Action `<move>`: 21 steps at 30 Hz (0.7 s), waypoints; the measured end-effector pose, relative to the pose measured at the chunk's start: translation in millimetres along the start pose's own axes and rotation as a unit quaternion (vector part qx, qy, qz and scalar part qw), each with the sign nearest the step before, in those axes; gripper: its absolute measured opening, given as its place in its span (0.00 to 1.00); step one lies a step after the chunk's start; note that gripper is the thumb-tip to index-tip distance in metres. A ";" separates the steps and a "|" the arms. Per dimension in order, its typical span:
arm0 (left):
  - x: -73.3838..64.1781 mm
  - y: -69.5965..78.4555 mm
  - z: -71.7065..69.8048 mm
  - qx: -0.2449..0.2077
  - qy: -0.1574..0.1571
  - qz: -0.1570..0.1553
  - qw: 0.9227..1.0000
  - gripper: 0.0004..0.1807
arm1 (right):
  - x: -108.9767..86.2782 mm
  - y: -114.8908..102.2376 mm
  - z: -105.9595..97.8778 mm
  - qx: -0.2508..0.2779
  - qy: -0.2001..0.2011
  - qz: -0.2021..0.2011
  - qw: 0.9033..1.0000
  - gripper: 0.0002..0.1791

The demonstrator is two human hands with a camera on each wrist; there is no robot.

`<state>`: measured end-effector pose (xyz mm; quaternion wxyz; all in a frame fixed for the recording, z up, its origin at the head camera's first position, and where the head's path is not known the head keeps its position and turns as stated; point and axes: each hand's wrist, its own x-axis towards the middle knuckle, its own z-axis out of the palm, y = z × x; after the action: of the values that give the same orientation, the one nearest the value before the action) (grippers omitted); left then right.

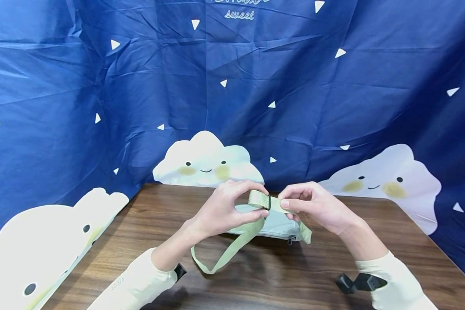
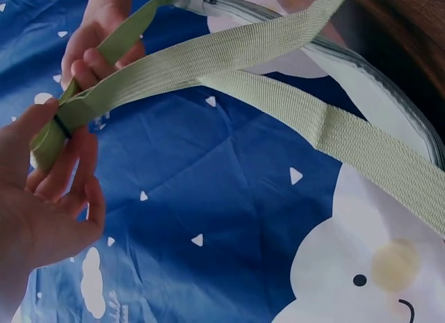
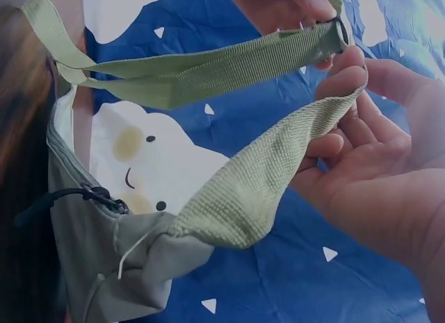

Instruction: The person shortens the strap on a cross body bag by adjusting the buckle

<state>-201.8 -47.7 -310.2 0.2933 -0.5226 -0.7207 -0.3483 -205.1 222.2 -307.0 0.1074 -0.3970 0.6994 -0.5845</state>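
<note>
Left hand (image 1: 226,211) pinches the light-green woven strap (image 1: 237,246) at its thin black slider buckle (image 1: 269,202); right hand (image 1: 322,207) pinches the strap just beside it. Pale grey-green zippered fabric bag (image 1: 275,227) hangs or sits over the brown wood-grain desk (image 1: 317,280); can't tell which. Step looks like strap adjustment. Next move likely calls for steadying the buckle, feeding webbing flat, no twist.

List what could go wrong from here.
1. The strap twists between the bag and the right hand; that twist could get locked in.
2. The left hand pinches right at the buckle; its grip might slip if the right pulls hard.
3. The zip pull hangs near the strap and might snag it.
</note>
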 end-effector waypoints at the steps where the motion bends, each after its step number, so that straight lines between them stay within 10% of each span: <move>1: -0.1 -0.2 0.8 -0.005 -0.002 0.001 1.000 0.19 | 0.8 0.0 1.6 -0.002 0.002 0.000 1.000 0.05; 13: -4.7 -0.5 10.9 0.129 -0.029 0.035 0.991 0.21 | 5.9 -4.2 21.1 -0.091 0.040 0.073 0.992 0.14; 21: -4.3 -1.6 14.2 0.090 0.024 0.009 0.996 0.28 | 5.7 -2.8 20.8 0.011 0.039 0.036 0.999 0.10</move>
<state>-202.9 -39.0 -322.2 0.3595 -0.4918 -0.7375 -0.2915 -195.0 203.1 -308.8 0.1058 -0.3472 0.7104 -0.6029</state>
